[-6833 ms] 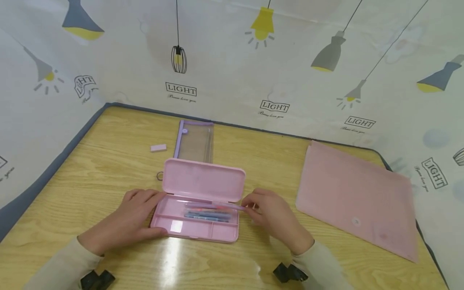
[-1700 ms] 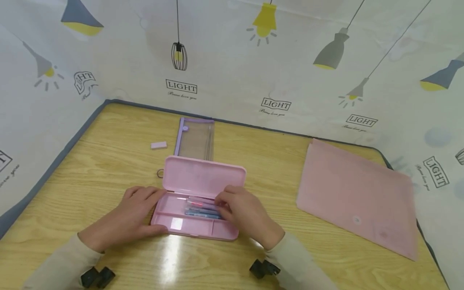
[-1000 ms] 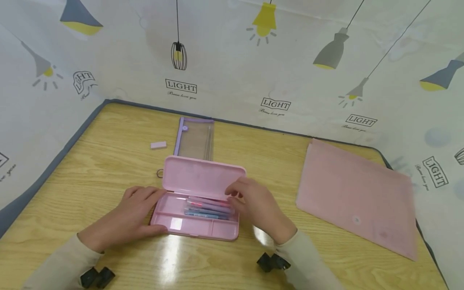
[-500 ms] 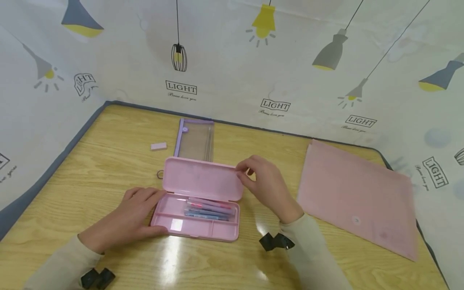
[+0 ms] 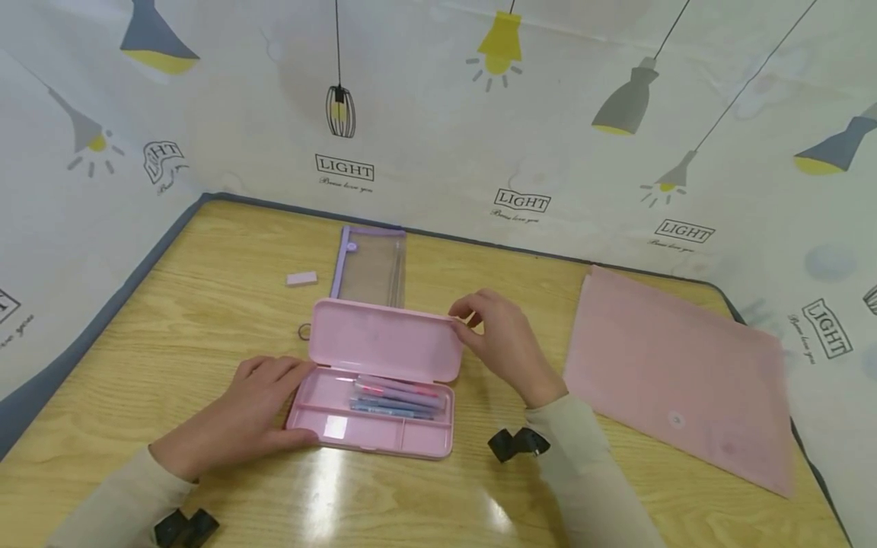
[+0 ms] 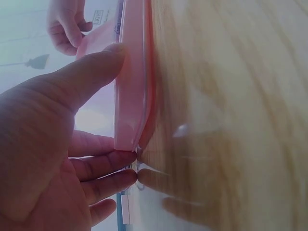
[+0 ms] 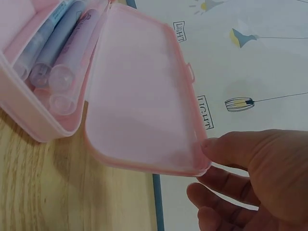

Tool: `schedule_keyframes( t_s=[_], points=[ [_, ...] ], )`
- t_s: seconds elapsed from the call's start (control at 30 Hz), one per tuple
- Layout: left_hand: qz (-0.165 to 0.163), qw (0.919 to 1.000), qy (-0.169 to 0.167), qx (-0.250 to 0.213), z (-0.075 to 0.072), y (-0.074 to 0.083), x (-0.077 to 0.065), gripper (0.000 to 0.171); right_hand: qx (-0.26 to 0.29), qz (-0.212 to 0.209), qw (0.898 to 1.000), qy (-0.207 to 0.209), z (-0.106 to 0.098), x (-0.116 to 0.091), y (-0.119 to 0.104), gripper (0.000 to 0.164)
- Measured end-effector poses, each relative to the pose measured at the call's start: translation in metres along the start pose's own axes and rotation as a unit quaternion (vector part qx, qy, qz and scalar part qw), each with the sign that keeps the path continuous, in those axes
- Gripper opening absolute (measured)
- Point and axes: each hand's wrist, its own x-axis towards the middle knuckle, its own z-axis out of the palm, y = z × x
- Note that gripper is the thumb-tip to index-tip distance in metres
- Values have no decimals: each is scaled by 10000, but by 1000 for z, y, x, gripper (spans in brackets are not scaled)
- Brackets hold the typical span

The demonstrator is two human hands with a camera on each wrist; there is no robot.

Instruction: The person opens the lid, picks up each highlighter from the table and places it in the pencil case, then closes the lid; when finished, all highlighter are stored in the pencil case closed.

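A pink pencil case (image 5: 349, 438) lies open on the table, its lid (image 5: 384, 340) tilted up at the back. Several pens (image 5: 397, 397) in pink, lilac and blue lie in its long rear compartment; the two front compartments hold nothing. My left hand (image 5: 240, 415) grips the case's left end, thumb along the front and fingers at the rear corner, as the left wrist view (image 6: 132, 96) of the case's side shows. With thumb and index finger my right hand (image 5: 507, 342) pinches the lid's upper right corner; the right wrist view shows this hand (image 7: 250, 178) at the lid's edge.
Behind the lid lies a clear pouch (image 5: 373, 266) with lilac trim, partly hidden. A pale pink eraser (image 5: 301, 278) and a small dark ring (image 5: 304, 332) lie left of it. A large pink folder (image 5: 678, 373) covers the table's right side.
My right hand put a lilac pen into the case beside the others, let go of it, then rose to the lid's corner and took hold there. My left hand stayed in place.
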Motion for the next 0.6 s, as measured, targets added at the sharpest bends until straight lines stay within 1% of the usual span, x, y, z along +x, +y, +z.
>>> schedule_keyframes(
  t_s=[0.17,0.3,0.4,0.47,0.5,0.6],
  points=[
    [46,10000,62,28,1,0,0,84,73,46,9999,-96,4,0,3,12],
    [-19,9999,83,104,0,2,0,85,144,-15,9999,-18,2,-5,1,11],
    [-103,9994,165,280,0,3,0,85,189,-138,9997,70,0,-13,-2,10],
    [-204,9989,202,380,-1,3,-1,86,208,-220,9995,102,-1,-18,-5,9],
    [-304,9986,177,404,-2,3,-2,88,209,-278,9993,110,-2,-21,-7,9],
    [-649,9971,144,364,-12,3,-1,93,217,-471,9986,131,-5,-31,-10,8]
  ],
)
